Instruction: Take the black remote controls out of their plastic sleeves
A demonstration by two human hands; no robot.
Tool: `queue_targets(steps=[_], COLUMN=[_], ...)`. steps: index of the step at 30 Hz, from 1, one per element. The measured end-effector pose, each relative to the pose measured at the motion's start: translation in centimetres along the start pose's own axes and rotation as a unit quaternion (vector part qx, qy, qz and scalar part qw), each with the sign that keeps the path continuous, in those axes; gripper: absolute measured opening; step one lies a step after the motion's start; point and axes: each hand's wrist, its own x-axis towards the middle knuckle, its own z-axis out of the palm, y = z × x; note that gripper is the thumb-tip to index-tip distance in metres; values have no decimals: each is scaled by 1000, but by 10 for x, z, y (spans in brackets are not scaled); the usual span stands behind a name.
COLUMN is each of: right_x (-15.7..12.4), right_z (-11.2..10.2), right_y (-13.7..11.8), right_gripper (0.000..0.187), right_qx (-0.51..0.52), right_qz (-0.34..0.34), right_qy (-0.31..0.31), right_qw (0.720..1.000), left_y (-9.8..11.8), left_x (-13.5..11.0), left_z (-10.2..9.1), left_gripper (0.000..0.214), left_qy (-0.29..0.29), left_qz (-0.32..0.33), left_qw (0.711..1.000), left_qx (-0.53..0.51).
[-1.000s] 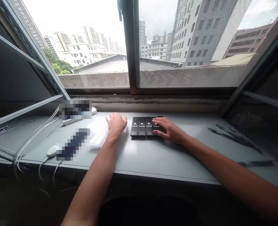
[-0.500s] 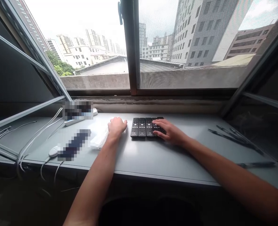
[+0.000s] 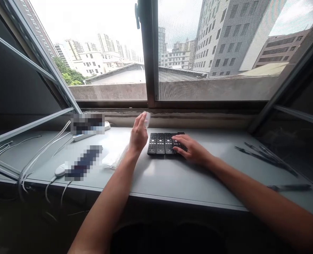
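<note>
Raised above the back of the desk, my left hand (image 3: pixel 138 133) is closed on a small translucent white piece of plastic (image 3: pixel 147 120) that sticks out beyond its fingertips; its exact kind is unclear. Several black remote controls (image 3: pixel 160 144) lie side by side in a row in front of me. My right hand (image 3: pixel 189 146) rests over the right end of this row, fingers apart and touching the remotes, partly covering them. Beside my left wrist lies a pile of thin, clear-white plastic (image 3: pixel 115 155), perhaps bags, partly behind my forearm.
A white power strip (image 3: pixel 91 135) with a blurred-out item stands at the back left. Nearer lie a white round device (image 3: pixel 60 170), another blurred-out item and white cables (image 3: pixel 30 165). Black cables (image 3: pixel 264 157) spread on the right of the grey desk (image 3: pixel 172 183). Metal frame bars flank both sides.
My left hand has lifted from the desk beside the plastic pile, moving up and slightly right, and the translucent piece now shows in it. My right hand stays on the remotes.
</note>
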Motion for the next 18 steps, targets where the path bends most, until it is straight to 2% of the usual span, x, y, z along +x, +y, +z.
queue_targets(steps=[2,5,8,11,14,16,18], right_x=[1,2,4,5,5,6,6], right_z=[2,3,4,4,5,5,5], right_y=[-2,-8,-14,-18,-18,-17,-17], right_gripper=[49,46,40,40,44,47,46], right_qx=[4,11,8,12,24,32,41], right_qz=[-14,-37,-58,-84,-97,-98,-104], right_qy=[2,1,-3,-18,-27,-19,4], right_qw=[1000,999,998,996,995,994,994], left_y=[8,19,27,33,37,37,34], left_x=[-2,-6,-10,-13,-13,-11,-8], left_z=[10,23,29,26,19,16,14], left_gripper=[72,82,80,80,79,73,60], left_qy=[-17,-88,-184,-242,-245,-212,-156], left_qz=[-8,-40,-80,-124,-171,-197,-220], left_qw=[994,956,891,821,760,727,700], left_qx=[-109,-275,-407,-502,-577,-622,-661])
